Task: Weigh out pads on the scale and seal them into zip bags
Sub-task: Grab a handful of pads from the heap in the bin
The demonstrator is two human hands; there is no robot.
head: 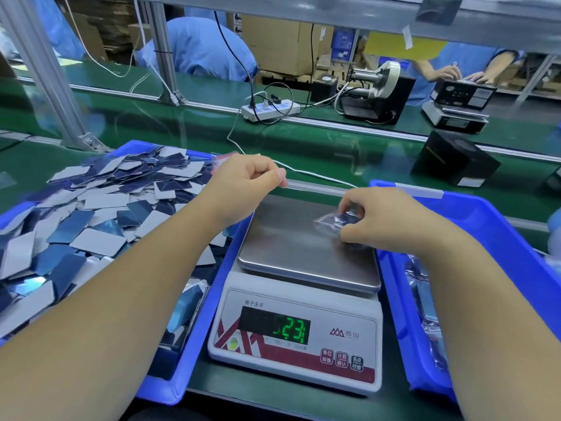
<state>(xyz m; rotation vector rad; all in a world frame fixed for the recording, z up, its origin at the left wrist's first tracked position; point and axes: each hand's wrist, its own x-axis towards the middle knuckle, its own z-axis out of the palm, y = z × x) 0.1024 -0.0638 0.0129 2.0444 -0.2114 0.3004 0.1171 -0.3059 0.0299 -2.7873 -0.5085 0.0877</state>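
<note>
Left hand: I saw the left hand [246,180] raised over the far left corner of the scale [299,302], fingers curled in; thumb and forefinger seemed pinched together. I could not tell whether anything was between them.
Right hand: the right hand [385,218] was low over the right side of the scale's steel pan, fingers curled round a small clear zip bag [337,221] with dark pads inside. The bag touched or nearly touched the pan; I could not tell which.
Forearms: both reached forward from the near edge of the bench [306,404], one on each side of the scale.
Scale display: green digits lit, blurred; I read roughly 23.
Room at edges: the scale sat tight between two bins, its left side just beside the left bin's wall. The pan's near and left parts were bare.
Left bin [182,357]: blue, heaped with loose pads [100,217], grey and blue faces mixed, piled up to the rim.
Right bin [491,220]: blue, holding filled clear bags [425,302] along its near left side.
Far side: a white cable [315,176] ran along the bench behind the scale; a black box [453,161] stood near the far right edge.
</note>
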